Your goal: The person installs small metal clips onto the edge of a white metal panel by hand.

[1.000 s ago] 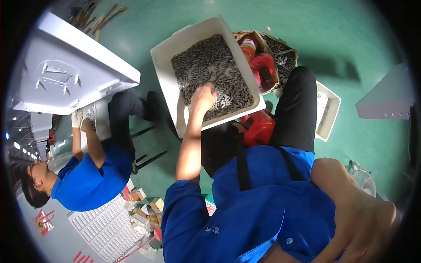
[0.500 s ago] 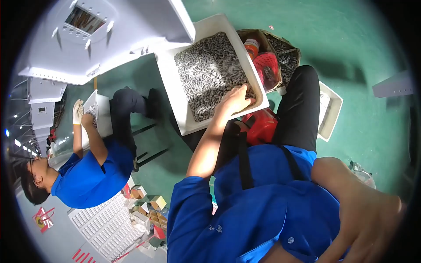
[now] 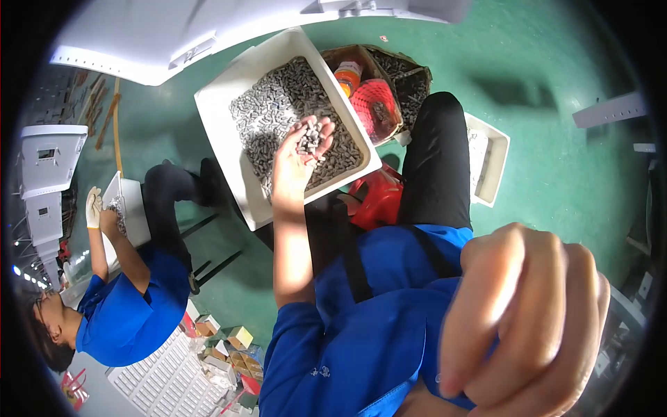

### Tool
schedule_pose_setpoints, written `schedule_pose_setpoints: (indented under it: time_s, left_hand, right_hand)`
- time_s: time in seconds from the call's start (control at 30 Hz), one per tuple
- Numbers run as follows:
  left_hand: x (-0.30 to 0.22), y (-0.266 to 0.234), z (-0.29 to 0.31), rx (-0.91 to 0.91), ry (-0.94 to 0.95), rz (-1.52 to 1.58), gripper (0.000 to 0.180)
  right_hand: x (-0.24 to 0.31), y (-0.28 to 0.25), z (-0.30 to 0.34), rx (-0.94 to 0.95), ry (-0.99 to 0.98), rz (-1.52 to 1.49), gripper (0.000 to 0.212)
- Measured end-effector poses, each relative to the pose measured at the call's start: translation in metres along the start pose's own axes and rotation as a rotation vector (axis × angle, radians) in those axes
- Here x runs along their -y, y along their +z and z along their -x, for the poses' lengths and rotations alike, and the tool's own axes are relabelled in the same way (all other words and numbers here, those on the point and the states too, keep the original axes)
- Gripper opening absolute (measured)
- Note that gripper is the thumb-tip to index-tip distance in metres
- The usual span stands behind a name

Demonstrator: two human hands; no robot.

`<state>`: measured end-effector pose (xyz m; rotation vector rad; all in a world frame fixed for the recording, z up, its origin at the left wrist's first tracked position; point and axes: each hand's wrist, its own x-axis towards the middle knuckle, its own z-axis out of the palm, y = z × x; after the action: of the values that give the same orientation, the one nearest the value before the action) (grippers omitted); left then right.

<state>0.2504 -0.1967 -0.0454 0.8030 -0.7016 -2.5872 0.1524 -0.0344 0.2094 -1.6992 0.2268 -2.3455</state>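
Note:
In front of me, tilted in the view, is a white plastic bin (image 3: 217,135) with a layer of small grey cylindrical pieces (image 3: 264,99) across its bottom. My left hand (image 3: 289,169) is raised over the bin, palm up and fingers curled. A handful of the grey cylindrical pieces (image 3: 310,141) lies cupped in it. Large and close at the lower right, my right hand (image 3: 531,316) is held in front of my blue shirt, its fingers bent and together. Whatever its fingertips hold, if anything, is hidden.
Beyond the bin stands a divided carton (image 3: 389,66) with an orange bottle (image 3: 347,75) and red mesh (image 3: 373,104). A red seat-like object (image 3: 379,198) is between my legs. Another white bin (image 3: 495,163) lies right. A large white panel (image 3: 139,42) overhangs. A co-worker (image 3: 132,306) sits left.
My left hand has come up out of the pieces and turned palm up with a handful. My right hand has moved left and up, its fingers curling. The whole view has shifted.

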Motion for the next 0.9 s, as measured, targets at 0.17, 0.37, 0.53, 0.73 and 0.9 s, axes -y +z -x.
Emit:
schedule_pose_setpoints:
  time_s: [0.17, 0.37, 0.53, 0.73, 0.9]
  left_hand:
    - [-0.005, 0.008, 0.007, 0.074, 0.102, 0.302, 0.038]
    - [-0.011, 0.025, 0.015, 0.219, 0.138, 0.512, 0.037]
    - [-0.014, 0.028, 0.018, 0.366, 0.126, 0.65, 0.042]
    - [-0.012, 0.024, 0.035, 0.296, 0.158, 0.681, 0.041]
    - [-0.007, 0.026, 0.035, 0.012, 0.239, 0.512, 0.035]
  right_hand:
    - [0.011, -0.004, 0.013, 0.045, 0.04, 0.082, 0.022]
    - [-0.004, -0.005, 0.029, 0.11, 0.165, 0.251, 0.017]
    - [0.034, -0.033, 0.027, 0.17, 0.261, 0.389, 0.013]
    - [-0.008, -0.023, 0.06, 0.205, 0.301, 0.473, 0.011]
    - [-0.065, -0.044, 0.127, 0.269, 0.75, 0.775, 0.016]
